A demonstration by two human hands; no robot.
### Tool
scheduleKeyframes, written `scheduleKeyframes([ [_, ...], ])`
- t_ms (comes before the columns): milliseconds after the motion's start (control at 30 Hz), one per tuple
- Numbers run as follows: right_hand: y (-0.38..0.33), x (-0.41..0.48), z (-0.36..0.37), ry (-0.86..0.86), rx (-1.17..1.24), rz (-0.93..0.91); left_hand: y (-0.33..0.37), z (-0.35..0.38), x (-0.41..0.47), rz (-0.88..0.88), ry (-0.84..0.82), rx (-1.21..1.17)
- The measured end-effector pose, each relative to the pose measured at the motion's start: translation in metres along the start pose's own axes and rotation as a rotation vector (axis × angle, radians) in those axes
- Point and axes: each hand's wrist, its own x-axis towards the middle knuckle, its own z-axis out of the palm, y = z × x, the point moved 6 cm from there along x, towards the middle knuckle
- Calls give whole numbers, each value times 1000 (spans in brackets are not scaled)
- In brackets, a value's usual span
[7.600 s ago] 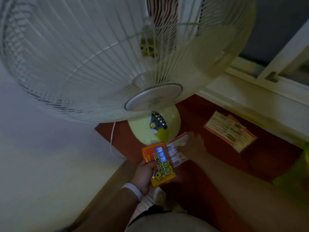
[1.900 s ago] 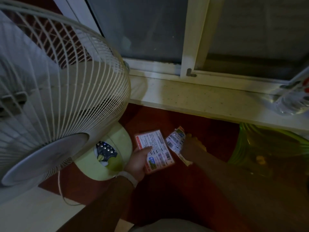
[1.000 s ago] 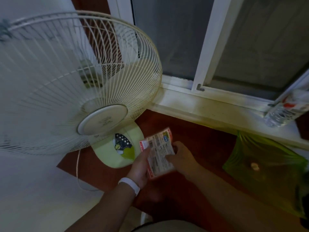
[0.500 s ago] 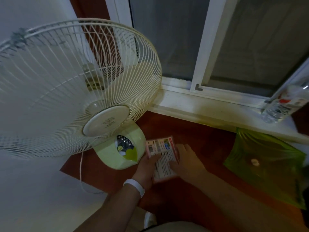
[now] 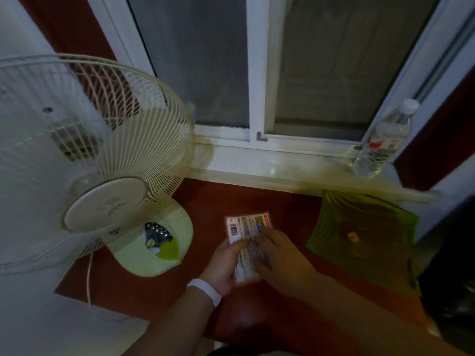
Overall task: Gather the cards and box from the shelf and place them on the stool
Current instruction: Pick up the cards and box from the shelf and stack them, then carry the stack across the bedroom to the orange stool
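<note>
Both hands clamp the cards [image 5: 248,246] above the red shelf [image 5: 282,209]: left hand [image 5: 223,268] cupping the near end, right hand [image 5: 279,255] pressing on top. Likely light, thin, slick, prone to fanning; pinch long edges. Box not separately distinguishable. Beyond: fan [image 5: 97,160], green bag [image 5: 365,235], bottle [image 5: 380,142] on sill.

No word or number can be read with certainty. On the cards [image 5: 248,228], just right of the fan base [image 5: 154,250], a barcode and lines of small print are seen, but too blurred to read. A red mark is shown on the label of the bottle [image 5: 380,142], far right of the fan base, also unreadable.
</note>
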Motion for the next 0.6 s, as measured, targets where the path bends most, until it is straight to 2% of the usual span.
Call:
scheduleKeyframes([
  [267,5,-25,-18,61,-111,90,-4,26,1,-87,-135,97],
  [600,-21,-73,-18,231,-135,395,-10,44,-9,-190,-419,270],
])
